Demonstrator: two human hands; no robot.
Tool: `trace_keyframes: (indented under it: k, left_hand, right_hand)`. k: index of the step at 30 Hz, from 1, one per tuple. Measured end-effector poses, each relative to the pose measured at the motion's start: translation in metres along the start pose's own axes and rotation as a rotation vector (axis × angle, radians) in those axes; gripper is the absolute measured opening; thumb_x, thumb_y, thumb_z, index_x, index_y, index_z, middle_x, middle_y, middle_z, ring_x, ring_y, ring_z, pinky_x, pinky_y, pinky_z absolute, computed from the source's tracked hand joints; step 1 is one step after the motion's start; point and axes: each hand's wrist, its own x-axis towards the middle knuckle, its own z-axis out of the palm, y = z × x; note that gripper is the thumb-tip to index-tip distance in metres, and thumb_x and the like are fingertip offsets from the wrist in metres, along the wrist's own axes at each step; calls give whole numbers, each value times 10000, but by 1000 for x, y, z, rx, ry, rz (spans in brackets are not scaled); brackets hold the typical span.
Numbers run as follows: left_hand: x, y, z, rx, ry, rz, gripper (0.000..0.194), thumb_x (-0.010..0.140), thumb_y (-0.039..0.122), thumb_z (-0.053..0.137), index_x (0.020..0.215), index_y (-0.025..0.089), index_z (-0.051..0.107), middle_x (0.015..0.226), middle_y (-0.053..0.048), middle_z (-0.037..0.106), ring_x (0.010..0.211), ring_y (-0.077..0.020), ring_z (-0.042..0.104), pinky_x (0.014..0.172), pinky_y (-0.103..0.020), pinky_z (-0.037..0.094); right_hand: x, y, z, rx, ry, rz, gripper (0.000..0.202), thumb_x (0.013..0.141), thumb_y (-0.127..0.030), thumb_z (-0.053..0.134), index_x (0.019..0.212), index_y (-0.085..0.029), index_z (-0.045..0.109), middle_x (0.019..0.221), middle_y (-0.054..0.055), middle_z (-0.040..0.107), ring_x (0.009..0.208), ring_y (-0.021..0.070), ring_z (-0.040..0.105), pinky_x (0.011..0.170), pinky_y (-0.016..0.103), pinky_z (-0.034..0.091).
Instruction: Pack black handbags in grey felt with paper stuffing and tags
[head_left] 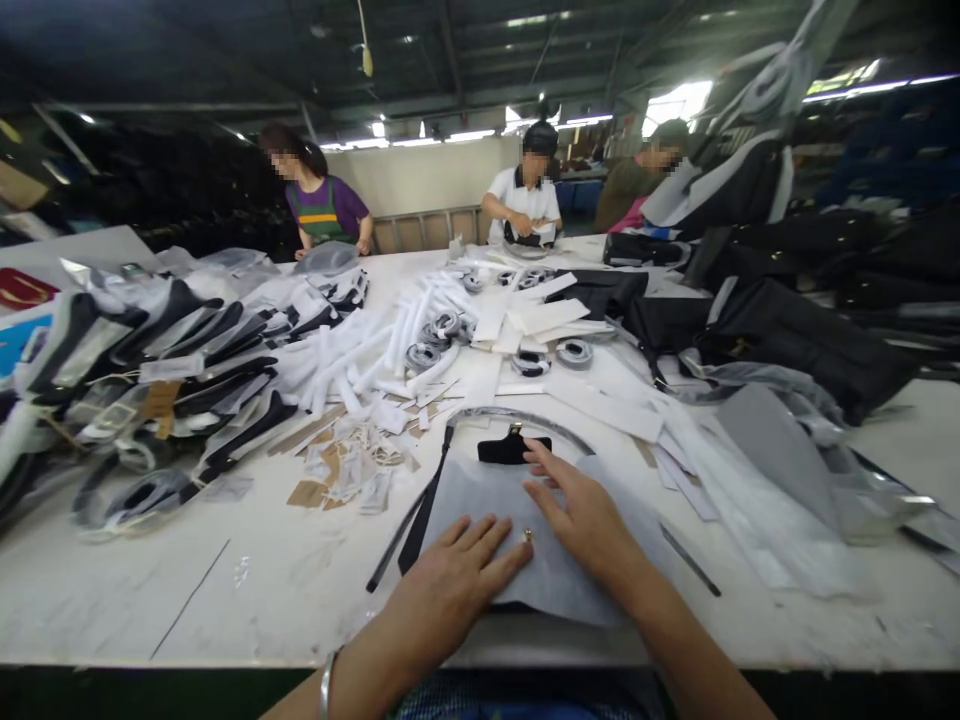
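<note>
Black bag under a translucent white sheet (480,500), at the near edge of a white table (90,590) cluttered with rolled grey straps (574,353) and white paper strips (551,316). Left hand (457,575) flat, fingers spread; right hand (589,505) loosely open, fingertips at the black flap (501,451).

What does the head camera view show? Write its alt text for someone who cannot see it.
The left hand lies on a pale sheet over a dark, bag-like item; the right hand is at a black flap. White strips and dark pieces cover much of the worktable, with three people beyond.
</note>
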Motion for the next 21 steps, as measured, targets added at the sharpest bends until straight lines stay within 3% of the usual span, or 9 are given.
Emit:
trace_keyframes:
  k: [3,5,7,10,12,14,17,21]
  left_hand:
    - [-6,2,9,-11,34,-37,614,978,113,470,1543,271,290,1540,-90,451,1390,-232,465,1121,-445,426]
    - [-7,3,11,-10,49,-51,633,963,95,475,1542,278,295,1547,-82,443,1387,-231,469,1124,-439,429]
    - [-7,2,10,9,68,-58,648,953,80,466,1545,279,292,1560,-83,421,1402,-239,450,1128,-447,425]
    - [-7,-2,5,76,128,26,619,962,77,413,1550,224,289,1604,-89,339,1453,-265,364,1148,-460,394]
    - [-9,-3,2,109,163,130,583,970,70,368,1540,180,312,1615,-71,317,1465,-264,337,1164,-442,371]
    - [-11,-4,1,110,151,175,576,968,57,351,1531,183,333,1597,-48,358,1443,-247,379,1163,-428,371]
    - [-13,-2,2,74,71,116,618,951,49,385,1534,243,325,1560,-53,426,1392,-238,459,1134,-446,403]
    - [-7,-5,-2,4,-63,71,669,927,50,438,1541,272,295,1564,-87,411,1394,-268,458,1116,-495,408]
  right_hand:
    - [-36,-11,-26,-331,-146,-252,461,978,-354,537,1424,-235,525,1457,104,549,1340,261,512,1141,471,414]
    - [-54,-13,-37,-488,-307,-360,568,940,-377,611,1473,-240,467,1509,94,492,1383,273,464,1167,490,380]
    - [-63,-8,-41,-621,-416,-418,662,910,-283,630,1523,-232,385,1543,92,443,1406,284,433,1170,517,368]
    - [-63,4,-37,-741,-444,-458,753,842,-37,494,1552,-215,317,1560,88,417,1428,262,401,1156,504,387]
    - [-59,10,-33,-780,-440,-468,793,805,15,431,1556,-201,302,1565,90,408,1435,261,389,1150,510,388]
    - [-57,14,-30,-805,-465,-474,771,818,10,415,1554,-195,306,1564,97,408,1430,273,396,1144,535,383]
    - [-55,16,-31,-818,-491,-489,714,870,-16,427,1545,-224,324,1548,99,435,1412,280,423,1148,578,343]
    - [-48,21,-35,-784,-527,-480,734,905,-221,616,1557,-288,286,1571,93,402,1433,319,382,1168,631,242]
